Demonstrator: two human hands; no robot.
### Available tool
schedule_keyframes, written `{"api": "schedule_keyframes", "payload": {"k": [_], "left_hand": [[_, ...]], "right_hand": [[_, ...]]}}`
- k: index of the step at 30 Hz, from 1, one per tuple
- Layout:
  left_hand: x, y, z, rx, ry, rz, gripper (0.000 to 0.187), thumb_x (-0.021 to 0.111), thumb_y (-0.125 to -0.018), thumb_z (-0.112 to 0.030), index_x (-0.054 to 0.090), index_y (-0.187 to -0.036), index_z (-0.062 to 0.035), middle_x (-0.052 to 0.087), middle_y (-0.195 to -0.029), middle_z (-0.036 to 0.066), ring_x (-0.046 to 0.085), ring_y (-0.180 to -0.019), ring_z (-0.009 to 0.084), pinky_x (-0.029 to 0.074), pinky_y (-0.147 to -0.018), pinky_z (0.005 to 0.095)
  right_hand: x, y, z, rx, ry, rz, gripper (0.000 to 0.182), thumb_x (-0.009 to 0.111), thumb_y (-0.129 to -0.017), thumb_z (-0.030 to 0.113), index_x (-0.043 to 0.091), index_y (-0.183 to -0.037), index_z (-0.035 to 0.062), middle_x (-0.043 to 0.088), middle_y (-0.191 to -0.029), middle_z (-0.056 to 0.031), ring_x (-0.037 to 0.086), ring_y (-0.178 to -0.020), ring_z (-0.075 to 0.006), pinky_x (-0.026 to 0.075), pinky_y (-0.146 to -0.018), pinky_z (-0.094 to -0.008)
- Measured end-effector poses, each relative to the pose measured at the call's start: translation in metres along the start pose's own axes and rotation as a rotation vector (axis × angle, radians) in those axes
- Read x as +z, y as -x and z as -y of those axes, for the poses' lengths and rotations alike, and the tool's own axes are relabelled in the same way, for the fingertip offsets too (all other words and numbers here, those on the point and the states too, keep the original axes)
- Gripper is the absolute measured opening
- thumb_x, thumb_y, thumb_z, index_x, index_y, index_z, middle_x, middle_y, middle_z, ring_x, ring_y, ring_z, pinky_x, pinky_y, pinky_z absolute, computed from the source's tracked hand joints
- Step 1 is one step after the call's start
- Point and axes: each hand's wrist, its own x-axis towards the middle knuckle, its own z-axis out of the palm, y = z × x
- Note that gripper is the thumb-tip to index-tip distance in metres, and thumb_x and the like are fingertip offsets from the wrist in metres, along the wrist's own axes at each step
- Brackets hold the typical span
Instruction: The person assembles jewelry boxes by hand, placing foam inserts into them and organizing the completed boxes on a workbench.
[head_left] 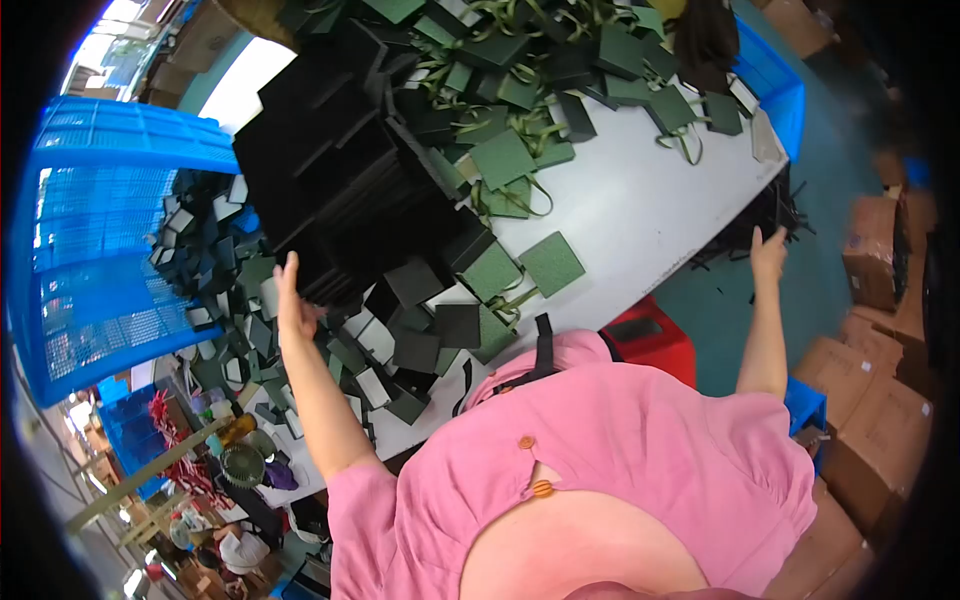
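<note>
My left hand [294,318] is stretched up with its fingers extended, right at the lower left side of a big stack of black boards [335,170]. Small dark boxes [413,282] lie loose below and around the stack. Away to the right, my right hand [768,258] hangs out past the table's end, two fingers apart and nothing seen in them. Behind it is a tangle of thin black strips [770,212]. Green boxes with ribbons [503,160] are heaped on the white table [625,200] between my hands.
A blue plastic crate [100,290] stands at the left beside more small boxes. A red stool [655,340] is tucked by the table's front edge. Cardboard cartons [870,400] line the right side. A blue bin [775,90] stands at the table's far end.
</note>
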Motion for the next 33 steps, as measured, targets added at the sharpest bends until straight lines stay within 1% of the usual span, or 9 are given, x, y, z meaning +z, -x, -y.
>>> {"api": "schedule_keyframes", "payload": {"k": [1,3,6,9,16,23,26,29,33], "left_hand": [[-0.029,-0.047,0.027,-0.145,0.072,0.250,0.108,0.071,-0.076,-0.076,0.028,-0.161,-0.0243,0.026,-0.169,0.013,0.035,-0.148,0.0463,0.017,-0.105,0.0842],[-0.020,-0.033,0.023,-0.211,0.033,0.353,0.103,0.069,-0.078,-0.076,0.032,-0.158,-0.0231,0.040,-0.162,0.016,0.039,-0.145,0.0480,0.017,-0.105,0.0845],[-0.014,-0.035,0.038,-0.213,0.049,0.284,0.089,0.068,-0.085,-0.070,0.050,-0.150,-0.0134,0.054,-0.151,0.016,0.045,-0.143,0.0410,0.018,-0.110,0.0802],[0.006,-0.013,0.031,-0.046,0.035,0.155,0.090,0.077,-0.084,-0.055,0.034,-0.157,-0.0247,0.050,-0.152,0.013,0.051,-0.136,0.0407,0.037,-0.102,0.0746],[0.024,0.019,0.056,0.082,0.052,0.011,0.093,0.081,-0.081,-0.026,0.027,-0.156,-0.0174,0.055,-0.137,0.011,0.057,-0.122,0.0291,0.051,-0.094,0.0496],[0.028,0.033,0.118,0.350,0.519,-0.059,0.083,0.077,-0.083,-0.004,0.035,-0.153,-0.0107,0.056,-0.134,0.009,0.055,-0.123,0.0213,0.043,-0.108,0.0371],[-0.001,-0.011,0.098,0.179,0.400,-0.005,0.073,0.073,-0.090,-0.037,0.041,-0.150,-0.0114,0.056,-0.140,0.007,0.057,-0.123,0.0229,0.049,-0.100,0.0475],[-0.027,-0.021,0.067,-0.022,0.182,0.127,0.092,0.072,-0.089,-0.055,0.029,-0.159,-0.0141,0.048,-0.151,0.011,0.053,-0.132,0.0286,0.051,-0.099,0.0529],[-0.039,0.025,0.023,0.132,-0.291,-0.122,0.109,0.071,-0.088,-0.060,0.009,-0.164,-0.0131,0.023,-0.166,0.020,0.025,-0.152,0.0385,0.031,-0.116,0.0535]], "right_hand": [[-0.047,0.007,0.039,0.169,0.253,0.076,0.060,0.062,-0.099,0.037,0.044,-0.153,0.0165,0.054,-0.140,-0.0303,0.055,-0.125,-0.0469,0.045,-0.107,-0.0494],[-0.036,-0.007,0.049,-0.353,0.076,-0.166,0.069,0.070,-0.094,0.035,0.042,-0.155,0.0187,0.047,-0.146,-0.0319,0.047,-0.132,-0.0504,0.042,-0.109,-0.0509],[-0.051,0.048,0.198,-0.826,-0.792,0.121,0.070,0.072,-0.090,0.014,0.042,-0.152,0.0030,0.047,-0.154,-0.0184,0.043,-0.143,-0.0345,0.032,-0.120,-0.0435],[-0.116,0.171,0.357,-1.260,-1.055,0.553,0.063,0.076,-0.087,0.029,0.058,-0.146,0.0182,0.042,-0.156,-0.0173,0.029,-0.149,-0.0396,0.023,-0.123,-0.0540],[-0.080,0.331,0.576,-1.719,-0.617,0.282,0.059,0.050,-0.096,0.067,0.043,-0.152,0.0490,0.025,-0.169,-0.0048,0.006,-0.156,-0.0474,0.012,-0.115,-0.0789],[-0.058,0.348,0.603,-1.675,-0.643,0.211,0.062,0.051,-0.096,0.067,0.036,-0.154,0.0524,0.019,-0.170,-0.0043,0.004,-0.157,-0.0446,0.012,-0.115,-0.0790],[-0.070,0.336,0.595,-1.702,-0.722,0.361,0.061,0.053,-0.097,0.063,0.038,-0.155,0.0486,0.021,-0.170,-0.0084,0.002,-0.156,-0.0470,0.009,-0.114,-0.0803],[-0.089,0.285,0.556,-1.745,-1.246,0.661,0.059,0.071,-0.094,0.033,0.051,-0.148,0.0240,0.043,-0.157,-0.0144,0.029,-0.151,-0.0408,0.031,-0.119,-0.0603],[-0.078,0.194,0.441,-1.531,-1.045,0.466,0.060,0.077,-0.084,0.024,0.058,-0.139,0.0129,0.051,-0.148,-0.0136,0.040,-0.144,-0.0411,0.038,-0.115,-0.0518]]}}
